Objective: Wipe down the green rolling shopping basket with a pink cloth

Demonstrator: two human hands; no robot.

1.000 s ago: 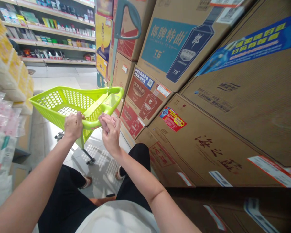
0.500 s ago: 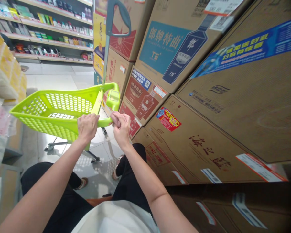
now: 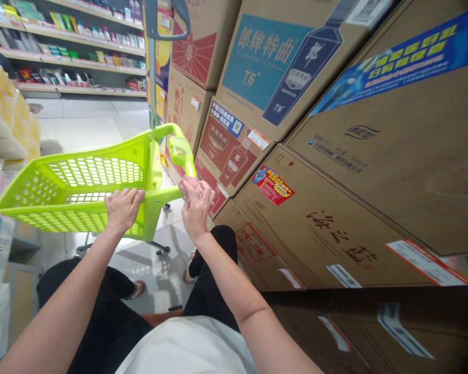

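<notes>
Box stack: fills the right side.
Green cart: left of the boxes; it has swung crosswise, seemingly bringing its long side within easier reach.
Left hand: fingers curled over the cart's near rim (how tightly, I cannot tell).
Right hand: fingers bunched narrowly on the pink cloth.
Pink cloth: against the handle's near right end.

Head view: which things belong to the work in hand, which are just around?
In hand:
- green cart
- left hand, fingers over the cart's rim
- right hand, holding what looks like a pink cloth at the cart's corner

Just around:
- stacked cardboard boxes
- stocked shelves
- yellow-and-white packs
</notes>
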